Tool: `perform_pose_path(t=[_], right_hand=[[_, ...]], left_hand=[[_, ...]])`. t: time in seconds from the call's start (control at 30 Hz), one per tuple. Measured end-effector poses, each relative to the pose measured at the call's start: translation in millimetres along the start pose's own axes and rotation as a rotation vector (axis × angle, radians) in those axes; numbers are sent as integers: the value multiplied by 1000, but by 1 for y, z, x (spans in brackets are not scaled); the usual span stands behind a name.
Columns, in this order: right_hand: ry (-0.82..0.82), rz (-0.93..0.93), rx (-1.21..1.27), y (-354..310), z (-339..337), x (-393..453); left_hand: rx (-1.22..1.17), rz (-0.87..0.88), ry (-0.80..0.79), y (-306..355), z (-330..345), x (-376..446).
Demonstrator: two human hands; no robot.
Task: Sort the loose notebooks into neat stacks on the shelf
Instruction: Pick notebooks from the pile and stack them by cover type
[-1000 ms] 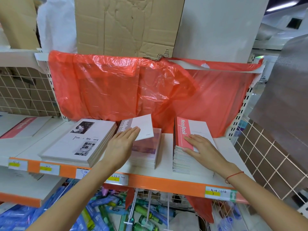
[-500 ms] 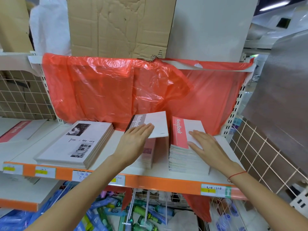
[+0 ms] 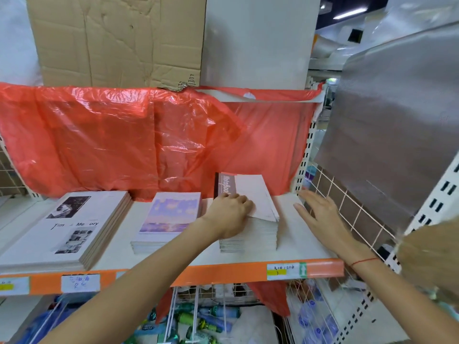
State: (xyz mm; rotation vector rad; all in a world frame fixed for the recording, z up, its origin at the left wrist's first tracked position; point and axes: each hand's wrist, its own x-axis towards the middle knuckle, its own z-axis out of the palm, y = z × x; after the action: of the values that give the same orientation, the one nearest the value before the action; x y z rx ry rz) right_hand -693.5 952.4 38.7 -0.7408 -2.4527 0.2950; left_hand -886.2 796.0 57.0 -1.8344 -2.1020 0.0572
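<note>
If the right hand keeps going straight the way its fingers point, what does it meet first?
The right hand hovers open over bare shelf, fingers pointing back and slightly left. Straight on, it would probably meet the red plastic sheet hanging at the back, beside the perforated upright; depth is unclear.

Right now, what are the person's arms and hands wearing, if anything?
Both forearms are bare, with no sleeves in view. The right wrist carries a thin red string bracelet. The left hand and right hand wear no gloves, and no rings are visible.
</note>
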Motion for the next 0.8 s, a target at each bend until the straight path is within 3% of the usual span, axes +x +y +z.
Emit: perform_pose_path(t=[0.23,0.8], right_hand=[[-40,5,-27,4,7,-8],[-91,-6,-37,2,11,-13]], left_hand=[[-99,0,-60,-4,0,-13],[-113,-10,-20,-3,15,5]])
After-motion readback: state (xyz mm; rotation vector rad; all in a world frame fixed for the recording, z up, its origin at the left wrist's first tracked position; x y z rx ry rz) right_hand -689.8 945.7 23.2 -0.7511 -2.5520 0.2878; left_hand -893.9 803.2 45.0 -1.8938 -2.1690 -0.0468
